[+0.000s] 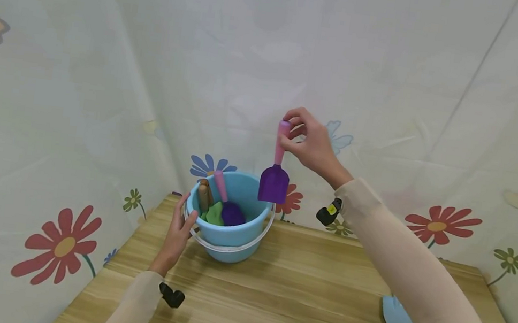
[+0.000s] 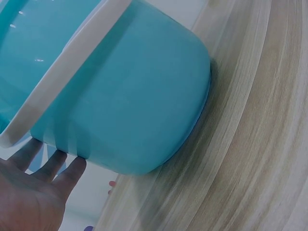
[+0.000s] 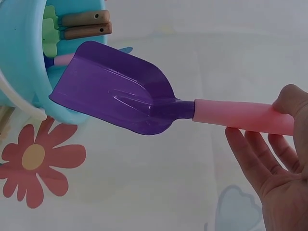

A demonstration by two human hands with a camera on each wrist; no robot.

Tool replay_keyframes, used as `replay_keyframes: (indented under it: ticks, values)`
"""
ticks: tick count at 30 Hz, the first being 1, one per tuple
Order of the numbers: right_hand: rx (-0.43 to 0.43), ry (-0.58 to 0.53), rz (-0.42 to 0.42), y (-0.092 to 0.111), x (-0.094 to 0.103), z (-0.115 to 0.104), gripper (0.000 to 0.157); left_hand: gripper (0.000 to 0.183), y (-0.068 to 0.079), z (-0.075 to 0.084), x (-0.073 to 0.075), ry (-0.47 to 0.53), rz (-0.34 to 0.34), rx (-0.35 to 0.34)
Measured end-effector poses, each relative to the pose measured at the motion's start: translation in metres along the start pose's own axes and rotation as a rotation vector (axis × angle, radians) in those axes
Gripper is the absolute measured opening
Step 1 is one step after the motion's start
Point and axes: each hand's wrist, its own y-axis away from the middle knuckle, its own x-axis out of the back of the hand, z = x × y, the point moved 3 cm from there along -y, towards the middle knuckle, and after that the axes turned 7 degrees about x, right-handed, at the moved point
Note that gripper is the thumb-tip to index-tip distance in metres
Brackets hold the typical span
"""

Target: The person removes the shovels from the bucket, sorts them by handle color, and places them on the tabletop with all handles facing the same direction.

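Note:
My right hand (image 1: 311, 142) holds a toy shovel upright by its pink handle (image 3: 240, 114), thumb on one side and fingers on the other. The purple shovel blade (image 1: 273, 184) points down, overlapping the right rim of a light blue bucket (image 1: 230, 238) in the head view. My left hand (image 1: 177, 237) touches the bucket's left side, its fingertips (image 2: 76, 166) against the outer wall. Inside the bucket lie green tool heads (image 1: 215, 213) with wooden handles (image 3: 84, 19), and another purple tool (image 1: 233, 214) near a pink handle (image 1: 220, 185). The white bucket handle (image 1: 229, 249) hangs down in front.
The bucket stands at the back left of a wooden table (image 1: 287, 289). A light blue scoop-like tool (image 1: 398, 317) lies at the table's right, partly hidden behind my right sleeve. White cloth (image 1: 253, 47) printed with flowers and butterflies hangs behind the table and at its sides.

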Motion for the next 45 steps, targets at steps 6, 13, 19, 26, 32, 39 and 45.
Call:
replay_keyframes:
  ticks: [6,13,19,26,32,39,45]
  values:
    - [-0.020,-0.002,-0.005,0.009,0.012,0.003,0.037,0.061,0.001,0.004,0.000,-0.008,0.000,-0.008]
    - [-0.057,0.006,-0.016,0.025,0.028,0.010,0.038,0.062,0.001,0.008,-0.004,0.004,-0.024,0.001]
    - [-0.086,0.030,-0.018,0.044,0.041,0.018,0.039,0.062,-0.001,0.007,-0.005,0.006,-0.028,-0.001]
    - [-0.136,0.023,-0.002,0.066,0.056,0.026,0.037,0.062,0.001,0.009,-0.005,0.000,-0.026,-0.014]
    - [-0.164,0.023,0.004,0.081,0.064,0.032,0.036,0.061,0.003,0.014,-0.001,-0.018,-0.005,-0.016]
    - [-0.203,0.019,-0.001,0.100,0.073,0.041,0.036,0.061,0.003,0.012,0.004,-0.007,-0.007,0.001]
    - [-0.236,0.019,-0.005,0.115,0.080,0.048,0.036,0.061,0.004,0.009,0.005,-0.010,-0.009,0.000]
